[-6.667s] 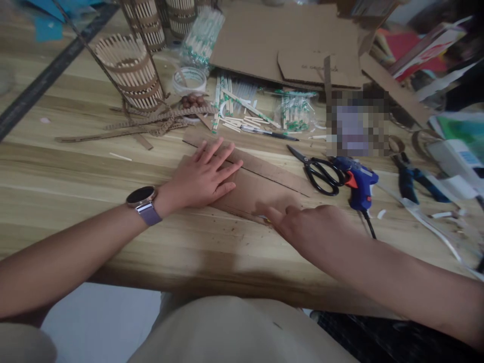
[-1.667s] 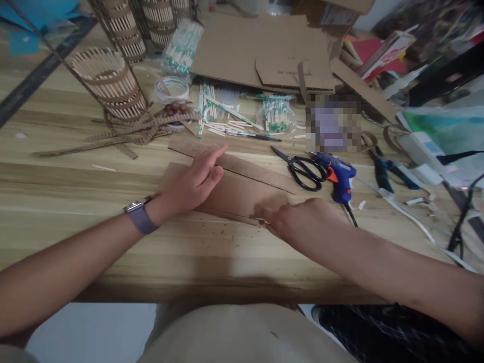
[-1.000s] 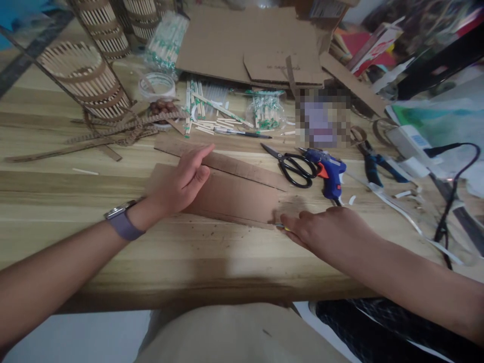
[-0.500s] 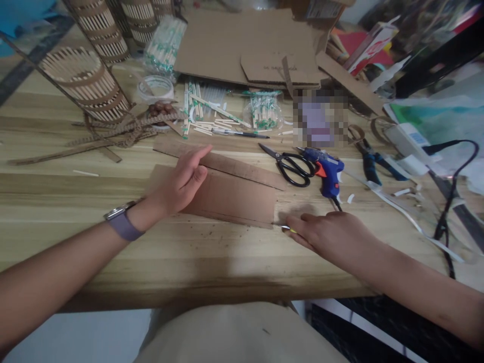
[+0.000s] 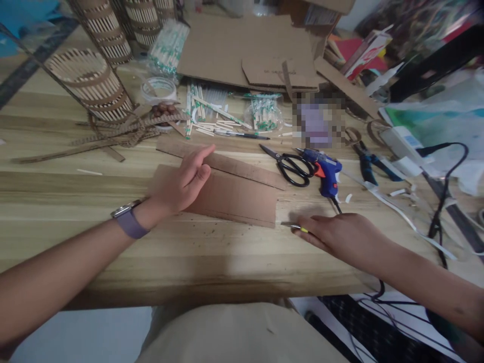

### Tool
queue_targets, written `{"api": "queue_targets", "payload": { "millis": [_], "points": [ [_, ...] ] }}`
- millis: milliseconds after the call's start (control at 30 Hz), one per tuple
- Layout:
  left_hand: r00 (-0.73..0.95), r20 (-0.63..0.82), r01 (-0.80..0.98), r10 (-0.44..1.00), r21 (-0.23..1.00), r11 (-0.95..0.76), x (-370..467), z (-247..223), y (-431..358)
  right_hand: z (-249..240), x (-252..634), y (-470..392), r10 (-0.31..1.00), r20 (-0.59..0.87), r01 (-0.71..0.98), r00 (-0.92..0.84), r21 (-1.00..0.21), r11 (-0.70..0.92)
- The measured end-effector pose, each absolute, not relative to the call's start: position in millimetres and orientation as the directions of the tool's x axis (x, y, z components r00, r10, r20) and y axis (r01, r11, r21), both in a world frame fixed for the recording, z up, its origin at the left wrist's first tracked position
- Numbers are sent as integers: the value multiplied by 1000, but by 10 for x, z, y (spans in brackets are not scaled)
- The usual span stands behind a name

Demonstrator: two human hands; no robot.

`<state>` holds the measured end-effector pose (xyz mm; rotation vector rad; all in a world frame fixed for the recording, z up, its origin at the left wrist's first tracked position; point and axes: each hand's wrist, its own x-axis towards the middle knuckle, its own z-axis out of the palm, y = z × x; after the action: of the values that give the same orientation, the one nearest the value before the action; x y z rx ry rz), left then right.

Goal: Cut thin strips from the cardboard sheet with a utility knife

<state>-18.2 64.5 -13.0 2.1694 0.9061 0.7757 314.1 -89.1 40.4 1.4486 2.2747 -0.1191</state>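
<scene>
My left hand (image 5: 185, 181), a watch on its wrist, lies flat with fingers stretched over a brown cardboard piece (image 5: 242, 199), covering its left part. A narrower cardboard strip (image 5: 245, 171) lies along the piece's far edge, partly beneath my left fingers. A craft knife (image 5: 295, 226) with a yellow part is gripped in my right hand (image 5: 336, 232). Its blade points left, just apart from the cardboard's near right corner; most of the handle is hidden by the fingers. Black scissors (image 5: 295, 169) and a blue glue gun (image 5: 328, 174) lie beyond my right hand.
Woven cylinders (image 5: 91, 85) of sticks and cardboard stand at the far left, beside cardboard strips (image 5: 128, 133). Farther back are a tape roll (image 5: 159, 89), packed sticks (image 5: 264, 111), a pen (image 5: 242, 134) and cardboard sheets (image 5: 234, 45). Pliers (image 5: 366, 164) and a black cable (image 5: 449, 176) lie right.
My right hand has moved right with the craft knife, away from the cardboard's corner, and more of the blade shows. My left hand stays on the cardboard. The view has shifted slightly.
</scene>
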Motion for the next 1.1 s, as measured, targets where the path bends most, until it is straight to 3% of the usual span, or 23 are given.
{"api": "queue_targets", "payload": {
  "millis": [200, 333, 433, 1100],
  "points": [
    [579, 272, 363, 769, 758, -542, -161, -101, 632, 616, 2609, -630, 861, -365, 876, -354, 194, 441],
    [569, 262, 364, 779, 770, -524, -162, -90, 626, 618, 2055, -384, 807, -422, 862, -412, 105, 495],
    [561, 270, 352, 782, 778, -521, -170, -86, 618, 575, 1820, -238, 805, -421, 858, -417, 108, 501],
    [568, 240, 345, 787, 799, -492, -155, -50, 594, 538, 1583, -184, 758, -362, 758, -543, 176, 628]
  ]
}}
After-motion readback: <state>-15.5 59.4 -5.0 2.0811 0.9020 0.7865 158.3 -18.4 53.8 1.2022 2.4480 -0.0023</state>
